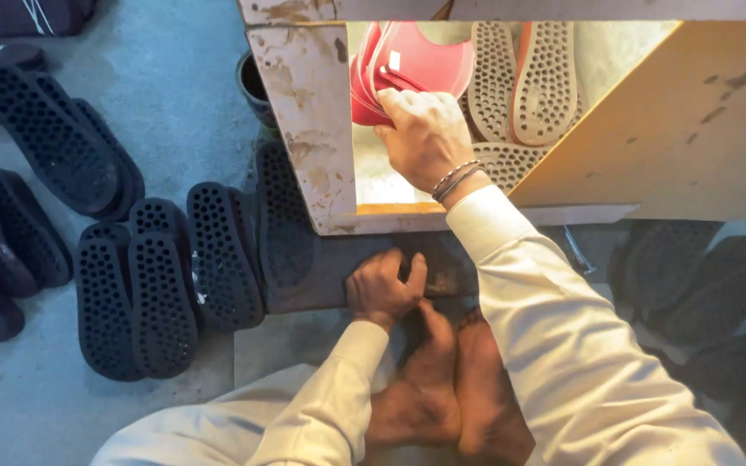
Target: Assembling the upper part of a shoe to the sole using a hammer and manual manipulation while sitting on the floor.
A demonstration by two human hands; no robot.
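Note:
My right hand reaches into a lit box through its open front and grips a red shoe upper by its edge. Beige studded soles stand and lie inside the box, just right of the red piece. My left hand rests with curled fingers on a dark slab below the box, holding nothing that I can see. Both arms wear cream sleeves, and the right wrist carries thin bracelets. My bare feet are tucked under me.
Several black studded soles lie sole-up on the grey floor at the left, and more dark soles sit in shadow at the right. The box's open orange door slants out to the right. A dark cup stands behind the box's left wall.

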